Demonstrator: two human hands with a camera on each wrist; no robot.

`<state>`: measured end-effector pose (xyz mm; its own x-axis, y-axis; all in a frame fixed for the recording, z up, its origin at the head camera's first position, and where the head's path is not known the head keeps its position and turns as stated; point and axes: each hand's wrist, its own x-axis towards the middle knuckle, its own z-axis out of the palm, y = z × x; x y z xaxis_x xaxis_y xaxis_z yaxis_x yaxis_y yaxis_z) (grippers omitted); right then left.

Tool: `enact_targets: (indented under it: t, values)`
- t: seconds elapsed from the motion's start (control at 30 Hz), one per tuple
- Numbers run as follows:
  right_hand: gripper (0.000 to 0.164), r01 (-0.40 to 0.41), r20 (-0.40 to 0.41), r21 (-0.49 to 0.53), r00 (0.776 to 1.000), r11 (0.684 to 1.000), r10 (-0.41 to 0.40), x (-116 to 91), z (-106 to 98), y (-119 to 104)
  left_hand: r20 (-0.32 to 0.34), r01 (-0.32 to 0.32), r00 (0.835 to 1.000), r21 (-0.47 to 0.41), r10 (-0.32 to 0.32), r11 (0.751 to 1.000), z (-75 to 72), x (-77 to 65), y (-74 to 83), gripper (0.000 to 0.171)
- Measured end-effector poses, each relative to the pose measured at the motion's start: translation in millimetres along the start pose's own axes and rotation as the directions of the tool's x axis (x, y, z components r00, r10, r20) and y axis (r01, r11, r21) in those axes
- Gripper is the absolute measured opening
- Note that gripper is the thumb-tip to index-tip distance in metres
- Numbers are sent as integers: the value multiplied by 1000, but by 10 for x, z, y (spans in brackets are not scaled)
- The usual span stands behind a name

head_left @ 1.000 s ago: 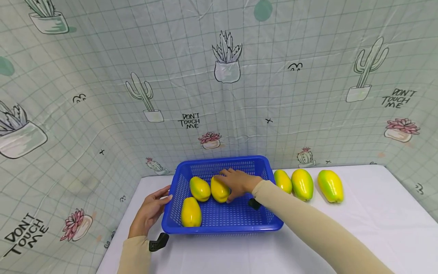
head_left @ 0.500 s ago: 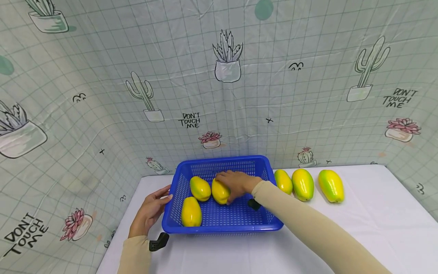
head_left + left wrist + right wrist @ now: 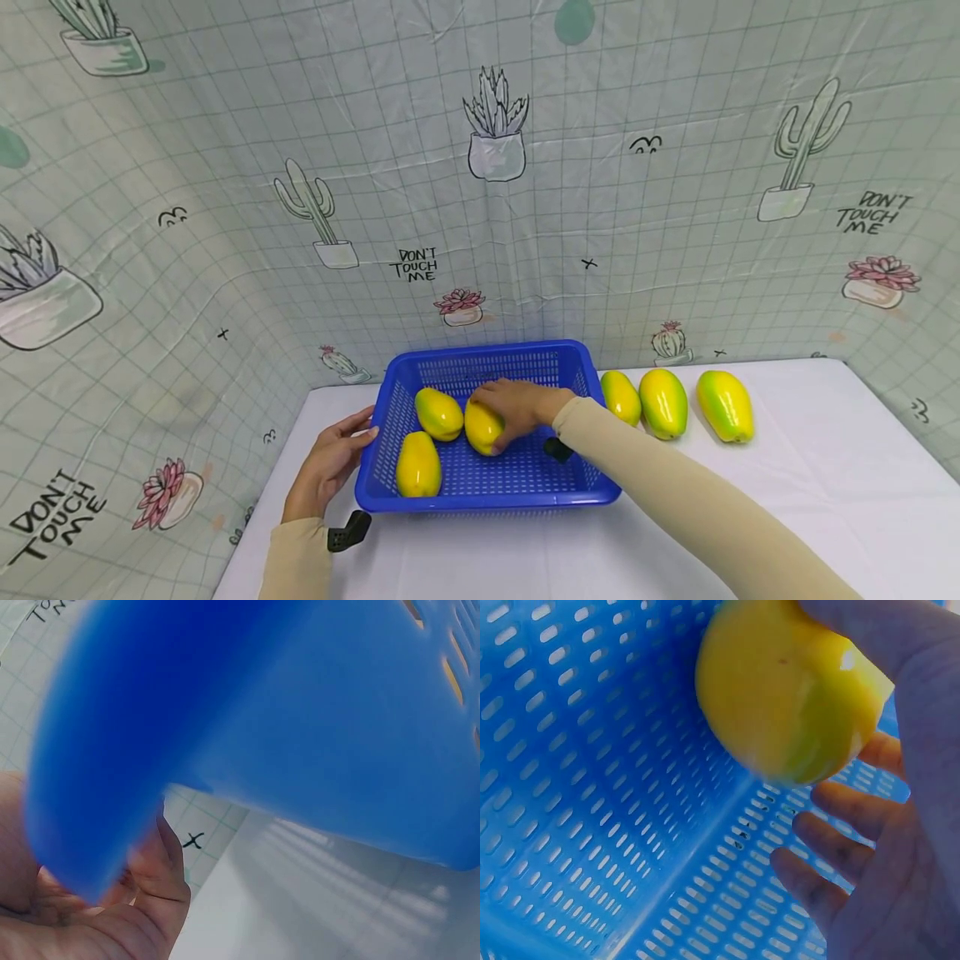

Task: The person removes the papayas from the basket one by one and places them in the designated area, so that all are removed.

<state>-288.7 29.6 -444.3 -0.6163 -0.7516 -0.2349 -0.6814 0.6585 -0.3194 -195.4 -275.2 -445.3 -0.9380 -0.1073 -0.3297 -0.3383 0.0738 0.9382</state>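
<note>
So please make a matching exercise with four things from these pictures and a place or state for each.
Things:
1. right hand
2. left hand
3. blue basket
4. three papayas

Places:
a. on the white table, right of the basket
b. at the basket's left wall
c. on a papaya inside the basket
d. on the table, with three papayas inside

Pairs: 1-c, 2-b, 3-d, 4-a

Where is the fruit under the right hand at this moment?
In the head view the yellow fruit lies inside the blue basket, near its middle, under the right hand, just right of another fruit in the basket.
</note>
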Motion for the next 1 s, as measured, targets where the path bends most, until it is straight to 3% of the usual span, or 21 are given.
enact_targets:
  t: [0.33,0.6,1.0]
  values:
    - [84,5,29,-38,1000,999,-4,-3,14,-34,-14,-4,1000,2,4,1000,20,-13,7,54]
    - [82,-17,42,9,999,1000,17,-23,36,-33,-22,-1,1000,12,1,1000,27,-1,2,54]
    - [90,2,-26,-150,1000,989,-6,-243,-87,-24,-4,-13,1000,22,13,1000,22,-5,-1,55]
